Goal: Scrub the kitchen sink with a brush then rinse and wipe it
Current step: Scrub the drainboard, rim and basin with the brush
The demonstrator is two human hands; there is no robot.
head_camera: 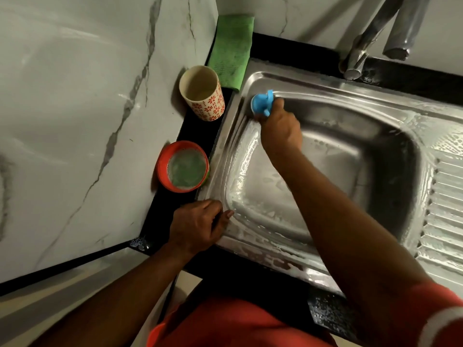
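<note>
Scrub, far-left corner | right hand fingers clamped on blue plastic brush | left hand fingers relaxed, bracing soapy stainless-steel sink at near-left rim | advised: short firm strokes along corner seam

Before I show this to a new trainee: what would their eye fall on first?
The bright blue brush, gripped by the right hand at the far left corner of the soapy steel sink. Next, the red bowl of cloudy green liquid on the black counter left of the sink, with the left hand resting on the sink's near rim beside it.
</note>
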